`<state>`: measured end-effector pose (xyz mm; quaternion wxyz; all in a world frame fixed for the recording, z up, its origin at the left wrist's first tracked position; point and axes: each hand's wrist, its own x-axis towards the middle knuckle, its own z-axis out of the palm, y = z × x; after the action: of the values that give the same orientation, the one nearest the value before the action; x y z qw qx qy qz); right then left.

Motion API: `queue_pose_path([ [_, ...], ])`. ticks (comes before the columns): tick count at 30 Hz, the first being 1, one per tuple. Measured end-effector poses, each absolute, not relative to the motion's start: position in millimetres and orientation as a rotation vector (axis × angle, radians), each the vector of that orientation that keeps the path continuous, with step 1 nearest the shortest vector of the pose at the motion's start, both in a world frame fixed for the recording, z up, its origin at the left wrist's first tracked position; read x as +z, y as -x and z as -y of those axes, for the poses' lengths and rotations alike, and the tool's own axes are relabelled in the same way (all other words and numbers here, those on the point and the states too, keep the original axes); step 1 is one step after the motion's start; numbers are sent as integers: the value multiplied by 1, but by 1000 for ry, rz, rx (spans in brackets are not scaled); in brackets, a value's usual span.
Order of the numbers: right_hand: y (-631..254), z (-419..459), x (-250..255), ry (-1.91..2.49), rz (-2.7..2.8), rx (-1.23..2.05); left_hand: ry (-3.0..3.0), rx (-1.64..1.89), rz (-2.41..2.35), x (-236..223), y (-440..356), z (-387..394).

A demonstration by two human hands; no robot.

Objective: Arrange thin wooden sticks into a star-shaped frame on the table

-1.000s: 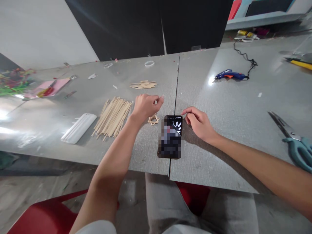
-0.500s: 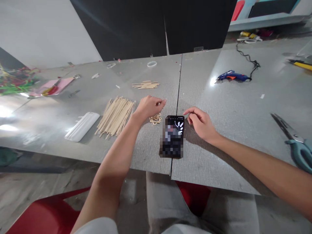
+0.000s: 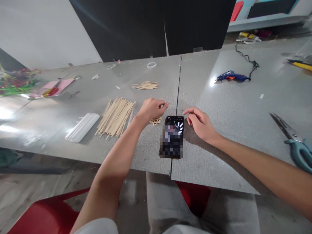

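One small piece of crossed sticks (image 3: pixel 156 121) lies on the bench (image 3: pixel 146 152) in the head view, partly hidden by your left hand (image 3: pixel 152 109). It looks like the only thing put together so far; whether its sticks are fixed or merely laid across each other, I cannot tell. Plenty is left loose: a broad pile of sticks (image 3: pixel 115 117) off to its left, and a smaller bundle (image 3: pixel 145 85) farther back. Your left hand is curled, tips of thumb and forefinger close together; whether they pinch anything small, I cannot tell. Your right hand (image 3: pixel 200 123) is half open, forefinger stretched out, and seems to hold nothing. That fingertip is just beside the top corner of the phone (image 3: pixel 172 136), which lies screen up; contact is unclear. The blue glue gun (image 3: pixel 231 76) and the scissors (image 3: pixel 296 139) lie well apart from you, neither in use.
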<state>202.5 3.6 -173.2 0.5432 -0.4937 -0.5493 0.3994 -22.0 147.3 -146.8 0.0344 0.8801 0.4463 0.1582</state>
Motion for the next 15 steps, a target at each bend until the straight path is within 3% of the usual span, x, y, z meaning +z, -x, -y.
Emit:
queue_pose_path([
  [15,-202,-4,-173,1155,1298,951,-2641,522,-1317,-154,18,-148],
])
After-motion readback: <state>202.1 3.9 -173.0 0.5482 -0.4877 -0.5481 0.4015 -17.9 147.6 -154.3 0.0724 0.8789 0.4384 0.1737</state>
